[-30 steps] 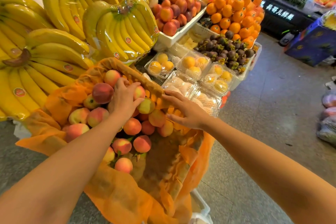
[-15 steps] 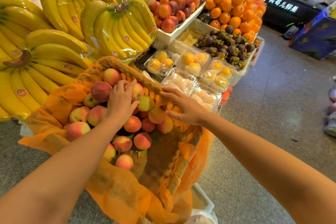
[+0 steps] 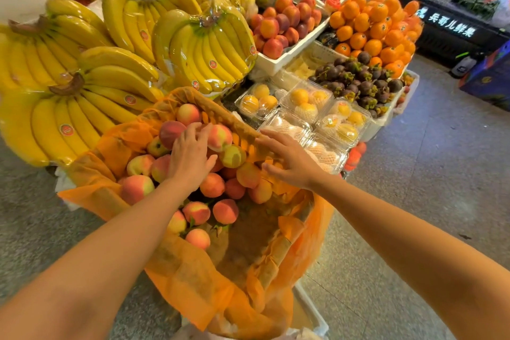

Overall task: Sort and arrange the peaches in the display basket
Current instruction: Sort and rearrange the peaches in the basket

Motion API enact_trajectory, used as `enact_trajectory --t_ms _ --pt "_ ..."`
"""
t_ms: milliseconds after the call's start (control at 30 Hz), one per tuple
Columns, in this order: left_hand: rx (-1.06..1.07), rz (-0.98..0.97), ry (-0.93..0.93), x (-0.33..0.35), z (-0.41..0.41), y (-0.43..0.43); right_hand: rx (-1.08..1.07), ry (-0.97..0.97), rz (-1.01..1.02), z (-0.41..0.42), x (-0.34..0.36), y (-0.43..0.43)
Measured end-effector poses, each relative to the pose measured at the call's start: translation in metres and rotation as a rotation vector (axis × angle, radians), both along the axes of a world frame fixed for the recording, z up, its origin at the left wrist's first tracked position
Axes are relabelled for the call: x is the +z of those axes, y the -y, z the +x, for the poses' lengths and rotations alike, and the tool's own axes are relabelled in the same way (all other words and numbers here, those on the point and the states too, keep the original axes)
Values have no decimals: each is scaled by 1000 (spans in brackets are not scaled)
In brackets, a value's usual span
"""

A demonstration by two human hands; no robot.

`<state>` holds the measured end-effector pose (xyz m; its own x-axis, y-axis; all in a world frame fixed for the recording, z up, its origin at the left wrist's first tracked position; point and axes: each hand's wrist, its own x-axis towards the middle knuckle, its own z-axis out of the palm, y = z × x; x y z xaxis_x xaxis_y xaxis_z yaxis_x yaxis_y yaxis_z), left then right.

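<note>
A woven display basket (image 3: 220, 112) lined with orange mesh cloth holds a heap of pink-yellow peaches (image 3: 212, 185) at its far end; its near end shows bare lining. My left hand (image 3: 189, 156) lies palm-down on the top of the heap, fingers spread over a pink peach (image 3: 220, 136) and beside a dark red peach (image 3: 171, 132). My right hand (image 3: 289, 160) rests flat on the basket's right rim, fingers apart, holding nothing. Whatever is under my left palm is hidden.
Wrapped banana bunches (image 3: 204, 47) crowd the left and back. Clear plastic boxes of fruit (image 3: 306, 103) sit just right of the basket, with mangosteens (image 3: 358, 83), oranges (image 3: 378, 25) and nectarines (image 3: 284, 22) behind. Tiled floor (image 3: 414, 174) opens to the right.
My left hand has slid slightly forward over the top peaches. My right hand stays on the rim. The camera has shifted a little.
</note>
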<state>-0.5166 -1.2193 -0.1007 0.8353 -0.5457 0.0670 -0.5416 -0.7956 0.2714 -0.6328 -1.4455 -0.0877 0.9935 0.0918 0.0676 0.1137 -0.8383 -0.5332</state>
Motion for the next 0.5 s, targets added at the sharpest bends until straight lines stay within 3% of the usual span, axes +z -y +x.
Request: enact_trajectory --t_ms 100,233,367,500 --pt "-41 -81 22 7 -2 -20 98 141 -12 5 6 -17" --pt "-60 -215 50 15 -11 -60 256 -175 33 16 4 -61" --pt "69 -217 109 15 -27 -107 413 -389 -262 20 -30 -86" --pt "154 -177 147 3 -41 -144 465 -478 -481 16 -67 -93"
